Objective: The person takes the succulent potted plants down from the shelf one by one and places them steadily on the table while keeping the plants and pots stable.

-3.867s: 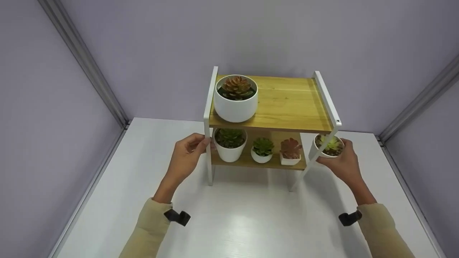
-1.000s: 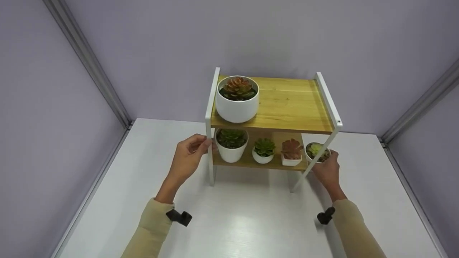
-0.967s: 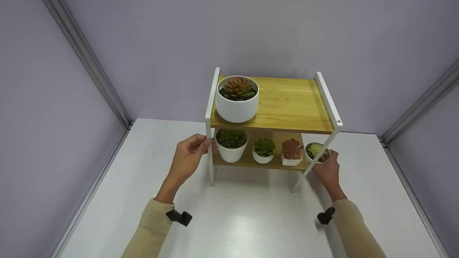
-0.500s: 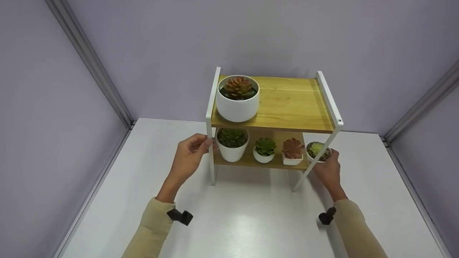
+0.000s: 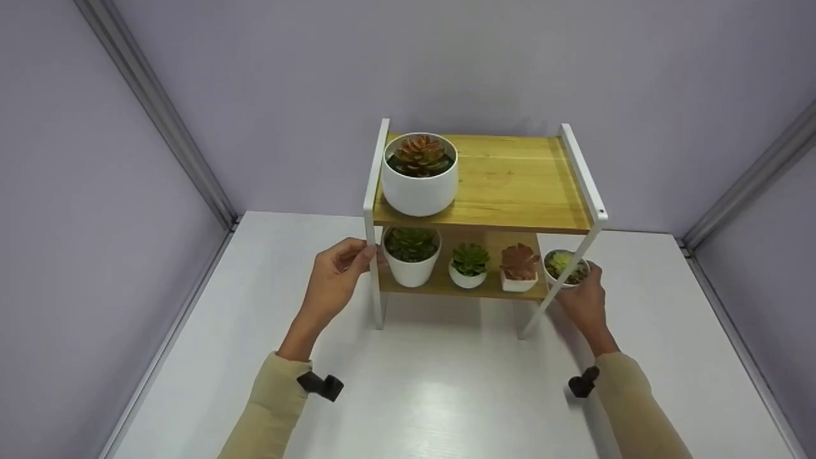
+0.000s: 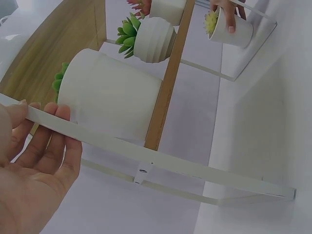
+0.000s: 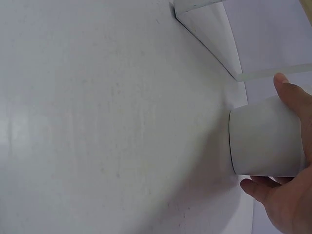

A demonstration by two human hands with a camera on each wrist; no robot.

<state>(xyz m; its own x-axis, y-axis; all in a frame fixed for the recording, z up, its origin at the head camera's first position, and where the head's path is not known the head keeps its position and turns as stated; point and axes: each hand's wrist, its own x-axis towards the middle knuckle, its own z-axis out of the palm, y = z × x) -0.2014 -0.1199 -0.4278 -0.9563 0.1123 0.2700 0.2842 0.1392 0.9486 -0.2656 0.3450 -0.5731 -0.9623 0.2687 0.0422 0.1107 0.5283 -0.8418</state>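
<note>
The round white pot with the yellow-green succulent (image 5: 556,263) stands roughly upright just beside the two-tier rack (image 5: 516,185), outside its right front leg (image 5: 540,310). In the right wrist view its base appears to meet the white tabletop (image 5: 414,382).

Nearest the viewer, the beige sleeves (image 5: 268,389) carry black wrist cameras (image 5: 320,386) at the cuffs.

Left hand (image 5: 331,274): thumb and fingers closed to a narrow pinch around the left upright (image 5: 375,293); palm apart from the frame. This hold presumably steadies the rack.

Right hand (image 5: 585,303): spread to the pot's width, thumb on one wall, fingers on the opposite wall, gripping it. Holding by the sides probably keeps pressure off the leaves.

Lower shelf (image 5: 492,241), left to right: tall tapered pot with green succulent (image 5: 411,271), small ribbed pot with green succulent (image 5: 467,278), square pot with red succulent (image 5: 518,284). They stand apart in one row, presumably so that each plant shows.

Upper shelf: large white pot with reddish-brown succulent (image 5: 421,194), at the left end. The open top likely suits its bulk.

Behind the rack rises the pale lavender wall (image 5: 484,64).
</note>
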